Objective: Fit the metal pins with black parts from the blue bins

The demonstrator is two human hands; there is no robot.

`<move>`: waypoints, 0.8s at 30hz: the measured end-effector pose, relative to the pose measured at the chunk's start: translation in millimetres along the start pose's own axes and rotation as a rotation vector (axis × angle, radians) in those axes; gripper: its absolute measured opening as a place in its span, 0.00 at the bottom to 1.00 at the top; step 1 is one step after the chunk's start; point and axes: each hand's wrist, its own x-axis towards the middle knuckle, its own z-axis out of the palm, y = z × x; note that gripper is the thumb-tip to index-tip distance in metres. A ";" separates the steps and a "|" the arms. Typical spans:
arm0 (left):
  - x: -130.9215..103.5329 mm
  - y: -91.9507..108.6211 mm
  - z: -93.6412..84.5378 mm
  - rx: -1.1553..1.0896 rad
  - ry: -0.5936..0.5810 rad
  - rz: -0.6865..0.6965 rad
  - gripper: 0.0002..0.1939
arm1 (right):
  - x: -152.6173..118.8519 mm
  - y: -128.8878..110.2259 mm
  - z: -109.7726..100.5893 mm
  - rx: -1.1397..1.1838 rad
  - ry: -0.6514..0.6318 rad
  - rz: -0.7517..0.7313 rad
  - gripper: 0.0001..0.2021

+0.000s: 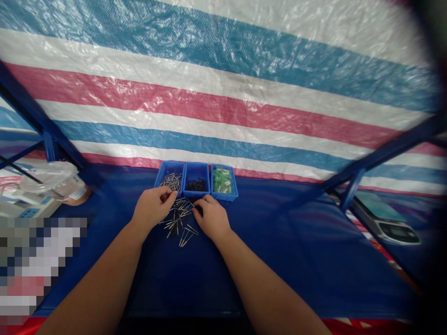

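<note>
A loose pile of thin metal rods [179, 215], some with dark parts, lies on the blue table in front of three blue bins. My left hand [153, 207] is at the pile's left side, with thumb and fingers closed together by the front of the left bin [159, 179]. What they pinch is too small to make out. At the pile's right edge, my right hand [212, 217] has its thumb and forefinger close together beside the rod ends. Whether a rod sits between them is unclear. Similar silvery rods [172, 181] fill the left bin.
The middle bin [187, 186] contains small dark pieces; the right bin [228, 197] holds green-and-clear packets. A digital scale [394, 228] stands at far right, beyond a blue metal frame [354, 186]. Clear plastic tubs [56, 179] stand at left. A striped tarp [223, 107] hangs behind.
</note>
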 end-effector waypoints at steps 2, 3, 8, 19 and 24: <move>-0.3 0.8 1.2 -0.004 -0.029 0.025 0.18 | 1.4 -2.1 1.5 -0.014 0.009 0.015 0.07; -0.5 1.6 1.8 -0.006 -0.045 0.039 0.18 | 2.3 -3.2 2.3 -0.023 0.009 0.025 0.07; -2.0 4.3 6.5 0.001 -0.156 0.095 0.17 | 5.5 -6.7 4.3 -0.078 -0.025 0.063 0.07; -3.1 0.0 13.8 0.011 -0.315 0.217 0.09 | -2.9 -0.4 -11.0 0.089 0.040 -0.132 0.06; -2.6 2.2 9.3 0.016 -0.314 0.257 0.09 | -3.2 1.6 -9.4 0.193 0.106 -0.141 0.08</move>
